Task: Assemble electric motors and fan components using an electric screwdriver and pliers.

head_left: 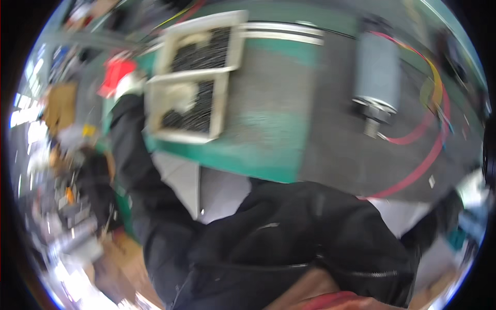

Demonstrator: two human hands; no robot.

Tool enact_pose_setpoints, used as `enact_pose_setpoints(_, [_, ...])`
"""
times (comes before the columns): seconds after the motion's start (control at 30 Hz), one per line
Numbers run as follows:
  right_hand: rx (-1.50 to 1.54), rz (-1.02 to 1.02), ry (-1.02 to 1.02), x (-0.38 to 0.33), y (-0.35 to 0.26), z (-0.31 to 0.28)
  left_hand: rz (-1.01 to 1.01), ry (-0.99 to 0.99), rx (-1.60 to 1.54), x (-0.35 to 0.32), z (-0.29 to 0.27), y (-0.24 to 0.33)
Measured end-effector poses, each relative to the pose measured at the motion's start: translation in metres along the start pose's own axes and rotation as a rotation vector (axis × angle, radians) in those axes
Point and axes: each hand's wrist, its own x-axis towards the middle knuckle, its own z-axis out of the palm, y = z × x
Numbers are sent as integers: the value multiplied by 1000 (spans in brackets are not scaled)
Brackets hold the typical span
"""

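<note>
The picture is motion-blurred. My left arm in a black sleeve (135, 165) reaches up to the left. My left hand (120, 77), in a red and white glove, sits at the left edge of the nearer white tray (219, 111), which holds dark small parts. A second white tray (236, 46) of the same parts lies just behind it. My right sleeve (436, 219) runs to the right rim, where a pale blur looks like my right hand (471, 188). I cannot tell what either hand holds.
The trays rest on a green and grey bench (268, 139). A grey cylindrical motor (377, 72) lies at the back right with red cables (423, 165) and yellow cables looping around it. Cluttered boxes and tools (72, 206) fill the left side.
</note>
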Motion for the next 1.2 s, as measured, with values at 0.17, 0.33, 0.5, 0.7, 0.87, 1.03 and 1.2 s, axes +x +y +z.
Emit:
enact_pose_setpoints(0.17, [-94,-446,-372,-79,-131,36,-76,-36,-64,30,49,-65])
enact_pose_setpoints(0.33, [-187,-486,-894,-88,-69,71,-56,-19,-36,39,63,-51])
enact_pose_setpoints(0.5, [-189,-578,-858,-85,-47,74,-268,-129,75,51,70,-54])
enact_pose_setpoints(0.7, [-206,-798,-636,-89,-81,52,-245,-104,143,50,53,-28])
enact_pose_setpoints(0.87, [686,470,-524,-111,-135,37,-378,-132,120,44,50,-66])
enact_pose_setpoints(1.03, [915,831,-517,-103,-153,32,-236,-202,46,36,37,-34])
enact_pose_setpoints(1.2, [1232,702,-714,-87,-109,18,-121,97,-272,11,12,-25])
